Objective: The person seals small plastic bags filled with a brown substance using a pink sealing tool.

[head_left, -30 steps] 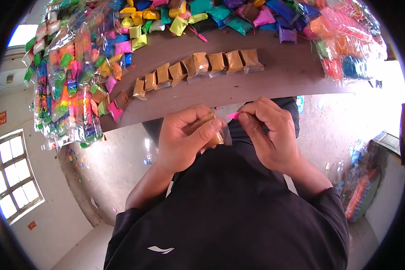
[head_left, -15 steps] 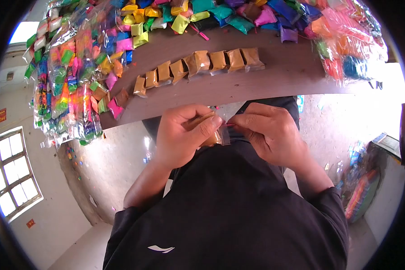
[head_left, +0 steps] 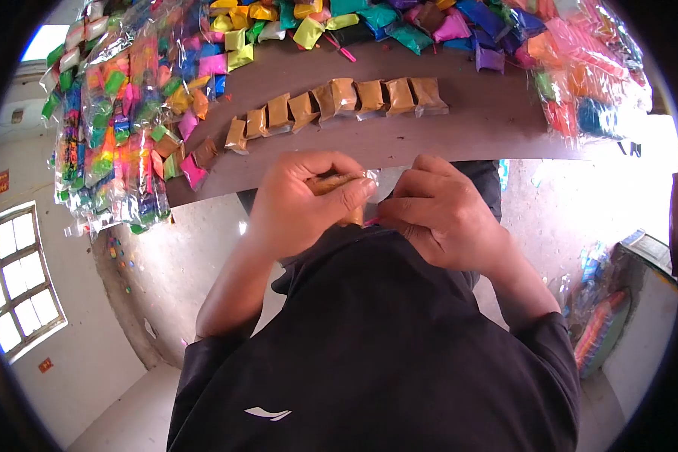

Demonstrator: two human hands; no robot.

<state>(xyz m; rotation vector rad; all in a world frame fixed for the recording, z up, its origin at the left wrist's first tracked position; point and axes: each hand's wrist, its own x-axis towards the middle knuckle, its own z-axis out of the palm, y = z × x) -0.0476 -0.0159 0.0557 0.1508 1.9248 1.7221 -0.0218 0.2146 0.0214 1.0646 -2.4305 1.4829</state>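
Observation:
Close in front of my body, my left hand (head_left: 301, 200) is closed around a small brown packet (head_left: 331, 183) in clear wrapping. Thumb and bent fingers cover most of it. My right hand (head_left: 448, 215) pinches a thin pink piece (head_left: 372, 221), with its tip right at the packet's wrapped end. Most of the pink piece is hidden by the fingers. Beyond both hands, a slightly curved row of similar brown packets (head_left: 369, 96) lies on the dark brown table (head_left: 474, 124).
Many coloured packets (head_left: 309, 32) line the table's far side. Clear bags of bright packets (head_left: 117, 128) are heaped at the left, and more bags (head_left: 584, 71) lie at the right. Another thin pink stick (head_left: 346, 54) rests near the back. The table's front edge runs just beyond my hands.
Both hands have risen slightly toward the table edge, the left one also turning. Less of the packet's clear end shows, and the pink piece now sits lower against it.

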